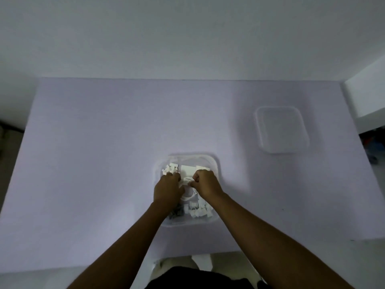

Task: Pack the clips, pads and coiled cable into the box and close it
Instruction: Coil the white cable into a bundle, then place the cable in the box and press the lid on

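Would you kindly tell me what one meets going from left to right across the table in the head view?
left hand → coiled cable → right hand → lid

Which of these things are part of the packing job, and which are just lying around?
Part of the job: box, white clips, dark pieces, pads, coiled cable, lid, left hand, right hand.

Just there: table, dark clutter beyond its right edge.
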{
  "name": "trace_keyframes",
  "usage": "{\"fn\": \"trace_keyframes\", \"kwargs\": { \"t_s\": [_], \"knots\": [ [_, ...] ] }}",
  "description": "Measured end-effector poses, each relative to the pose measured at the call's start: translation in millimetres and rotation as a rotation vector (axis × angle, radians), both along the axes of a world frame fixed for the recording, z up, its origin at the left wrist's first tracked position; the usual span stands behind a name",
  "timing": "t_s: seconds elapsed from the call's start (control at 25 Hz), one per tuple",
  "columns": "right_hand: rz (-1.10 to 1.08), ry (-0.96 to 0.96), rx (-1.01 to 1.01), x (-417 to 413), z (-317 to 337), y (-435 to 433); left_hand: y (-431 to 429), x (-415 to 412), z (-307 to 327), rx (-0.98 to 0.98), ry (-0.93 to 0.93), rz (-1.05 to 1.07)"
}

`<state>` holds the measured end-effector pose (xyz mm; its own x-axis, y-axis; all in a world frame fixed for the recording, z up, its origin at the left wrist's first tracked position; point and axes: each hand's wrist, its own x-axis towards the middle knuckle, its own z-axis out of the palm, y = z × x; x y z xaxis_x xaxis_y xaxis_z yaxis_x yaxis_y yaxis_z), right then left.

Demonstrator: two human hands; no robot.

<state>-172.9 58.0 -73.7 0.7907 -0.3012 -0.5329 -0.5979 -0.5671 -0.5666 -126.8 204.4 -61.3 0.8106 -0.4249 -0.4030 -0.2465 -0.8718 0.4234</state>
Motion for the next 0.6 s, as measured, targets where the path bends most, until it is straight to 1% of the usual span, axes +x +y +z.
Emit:
{"fn": "trace_keyframes", "kwargs": {
  "t_s": [0.16, 0.28, 0.36, 0.4, 0.44, 0.52, 0.6],
  "knots": [
    [0.053, 0.009, -0.089, -1.0, -8.0, 3.0, 2.8, 0.6, -5.7, 0.006, -0.012, -0.031],
    [0.043, -0.063, -0.125, -2.1, -1.1, -2.8, 1.6, 2.8, -3.3, 0.05, 0.013, -0.018],
    [-0.084, -0.19, -0.053, -4.3, 6.6, -12.3, -6.0, 10.0, 6.1, 0.083, -0.001, -0.004],
    [-0.187, -0.253, 0.017, -5.6, 12.3, -18.3, -13.9, 13.9, 14.1, 0.046, -0.023, 0.02],
    [-0.287, -0.305, 0.078, -6.3, 17.6, -26.6, -24.7, 17.6, 23.4, -0.031, -0.049, 0.053],
    [-0.435, -0.401, 0.136, -6.0, 28.2, -51.1, -55.3, 24.2, 42.2, -0.203, -0.071, 0.111],
    [-0.571, -0.43, 0.165, -4.1, 36.9, -89.3, -97.4, 31.2, 52.7, -0.311, -0.045, 0.13]
  ]
}}
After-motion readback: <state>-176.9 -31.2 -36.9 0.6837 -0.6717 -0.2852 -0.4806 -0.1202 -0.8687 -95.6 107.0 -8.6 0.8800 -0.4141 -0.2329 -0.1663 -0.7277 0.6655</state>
